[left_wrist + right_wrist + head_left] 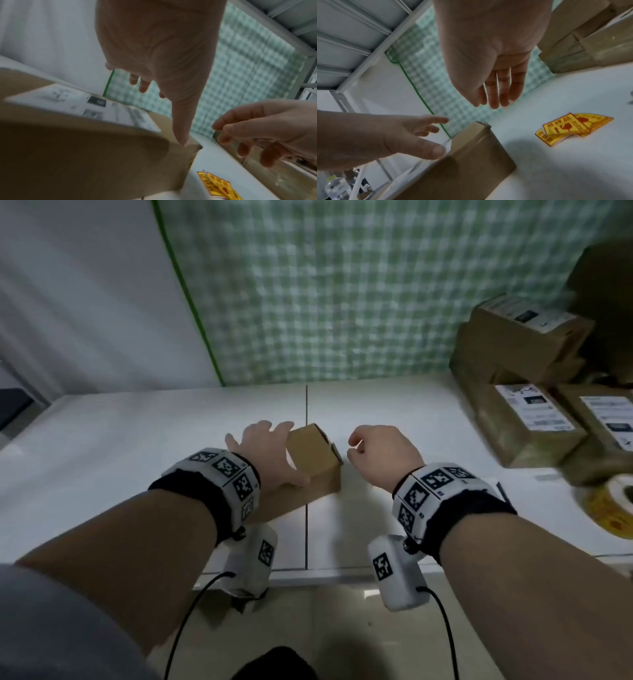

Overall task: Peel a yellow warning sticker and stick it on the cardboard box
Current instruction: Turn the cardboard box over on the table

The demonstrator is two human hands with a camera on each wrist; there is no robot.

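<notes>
A small brown cardboard box (315,457) lies on the white table (120,446). The left wrist view shows a white shipping label (85,106) on its top face. My left hand (270,446) hovers over the box's left side with fingers spread and straight, its thumb tip (183,140) touching the box edge. My right hand (376,453) hangs just right of the box, fingers relaxed, holding nothing. Some yellow warning stickers (570,128) with red print lie fanned on the table right of the box; they also show as yellow stickers (216,185) in the left wrist view. My right arm hides them in the head view.
Labelled cardboard boxes (527,419) are stacked at the table's back right. A roll of yellow tape (606,508) lies at the right edge. A green checked cloth (342,302) hangs behind the table. The table's front edge runs under my wrists.
</notes>
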